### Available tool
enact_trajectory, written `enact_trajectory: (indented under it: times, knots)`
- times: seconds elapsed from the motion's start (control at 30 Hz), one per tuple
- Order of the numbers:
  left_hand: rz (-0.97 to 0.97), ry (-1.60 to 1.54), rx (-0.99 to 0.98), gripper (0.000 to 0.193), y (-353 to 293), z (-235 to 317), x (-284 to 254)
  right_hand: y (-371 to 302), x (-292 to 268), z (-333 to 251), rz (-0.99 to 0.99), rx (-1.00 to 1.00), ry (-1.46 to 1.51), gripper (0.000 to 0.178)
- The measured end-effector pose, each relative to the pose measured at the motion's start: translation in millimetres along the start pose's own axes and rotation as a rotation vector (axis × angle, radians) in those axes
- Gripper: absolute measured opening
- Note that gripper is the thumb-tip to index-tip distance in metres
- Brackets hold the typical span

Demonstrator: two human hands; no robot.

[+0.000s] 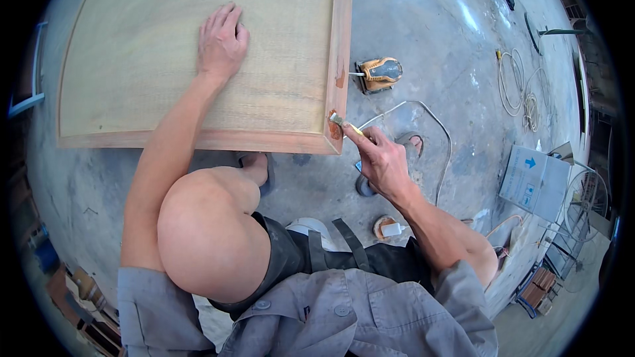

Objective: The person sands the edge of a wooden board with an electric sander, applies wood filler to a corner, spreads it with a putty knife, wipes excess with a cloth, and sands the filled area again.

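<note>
A wooden panel (159, 59) with a pale face and a reddish wood frame (218, 140) lies in front of my knees. My left hand (221, 43) rests on the pale face, palm down, fingers stretched out and holding nothing. At the frame's near right corner, my right hand (383, 158) is closed around a small scraper (355, 129) with a yellow handle. Its light tip touches a patch of orange-brown filler (334, 127) on the frame. A second, smaller filler patch (340, 78) shows farther up the right side.
An orange and black sander (380, 74) stands on the concrete floor right of the panel, with a pale cord (444, 133) beside it. A round tin (383, 226) is near my right leg. Farther right are a coiled cable (529, 109), a cardboard box (534, 178) and a fan (587, 199).
</note>
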State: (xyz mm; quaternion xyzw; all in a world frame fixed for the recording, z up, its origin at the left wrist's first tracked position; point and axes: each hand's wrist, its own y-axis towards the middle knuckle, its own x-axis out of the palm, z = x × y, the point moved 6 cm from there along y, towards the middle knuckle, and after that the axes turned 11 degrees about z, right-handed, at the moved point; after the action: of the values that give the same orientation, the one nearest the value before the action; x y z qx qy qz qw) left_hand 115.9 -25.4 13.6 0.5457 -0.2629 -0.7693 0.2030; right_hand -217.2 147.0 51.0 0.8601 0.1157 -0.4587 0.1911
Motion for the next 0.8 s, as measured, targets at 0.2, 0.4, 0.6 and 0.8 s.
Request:
enact_trajectory:
  times: [0.2,0.4,0.6,0.8]
  knots:
    - [0.024,-0.004,0.013,0.037,0.2,2.2,-0.5,-3.9,-1.7,0.3,-0.002,0.038,0.013,0.062]
    - [0.015,-0.003,0.008,0.038,-0.5,-1.2,-0.1,3.6,-8.1,0.4,0.058,0.045,0.022,0.062]
    - [-0.023,0.004,-0.018,0.039,-1.7,-1.5,3.3,-2.8,1.1,-8.0,0.025,0.049,0.024,0.063]
    - [-0.019,0.001,-0.024,0.04,-1.4,-3.9,3.1,-10.8,-6.3,-4.5,-0.001,0.052,0.001,0.064]
